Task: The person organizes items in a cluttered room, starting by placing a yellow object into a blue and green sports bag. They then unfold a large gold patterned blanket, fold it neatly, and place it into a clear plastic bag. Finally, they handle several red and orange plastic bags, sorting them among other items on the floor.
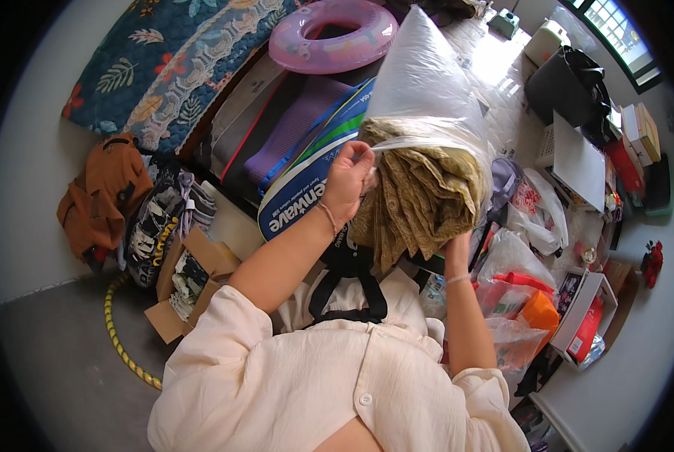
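A thick bundle of folded gold-brown patterned fabric (pixel 422 192) sits partly inside a clear plastic bag (pixel 427 73), its lower folds sticking out of the bag's mouth. My left hand (pixel 349 179) pinches the edge of the bag at the left of the bundle. Under the bundle's lower right side is my right hand (pixel 455 251), its fingers mostly hidden by the fabric, so its grip is not clear. Below the bundle, a black bag with looped handles (pixel 345 294) lies close to my body. A blue racket bag with printed writing (pixel 309 189) lies just left of my left hand.
A pink inflatable ring (pixel 332 59) and a purple mat (pixel 297 133) lie beyond. At left are a brown backpack (pixel 108 198), an open cardboard box (pixel 193 282) and a yellow-green hoop (pixel 114 333). Plastic bags (pixel 518 260), a black bucket-like bag (pixel 566 85) and boxes (pixel 582 316) crowd the right.
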Available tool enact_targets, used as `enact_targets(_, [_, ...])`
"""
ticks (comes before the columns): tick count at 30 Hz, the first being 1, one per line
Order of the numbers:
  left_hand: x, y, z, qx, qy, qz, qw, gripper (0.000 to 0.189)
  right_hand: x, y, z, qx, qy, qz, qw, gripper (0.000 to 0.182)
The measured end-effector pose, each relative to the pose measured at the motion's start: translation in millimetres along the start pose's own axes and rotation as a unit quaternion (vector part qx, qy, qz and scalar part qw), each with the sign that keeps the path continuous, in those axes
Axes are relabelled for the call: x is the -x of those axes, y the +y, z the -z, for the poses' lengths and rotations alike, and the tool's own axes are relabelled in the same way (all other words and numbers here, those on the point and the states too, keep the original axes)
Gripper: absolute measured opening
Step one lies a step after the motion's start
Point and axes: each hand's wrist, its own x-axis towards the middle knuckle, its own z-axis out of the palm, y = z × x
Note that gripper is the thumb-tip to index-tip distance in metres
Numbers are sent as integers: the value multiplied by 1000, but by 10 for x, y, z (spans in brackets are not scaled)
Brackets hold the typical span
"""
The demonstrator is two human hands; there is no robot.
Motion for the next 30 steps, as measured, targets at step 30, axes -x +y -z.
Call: enact_targets(30, [-31,-70,-852,-336,-256,-14,906,8,-30,-1226,-27,580,163,529,597,89])
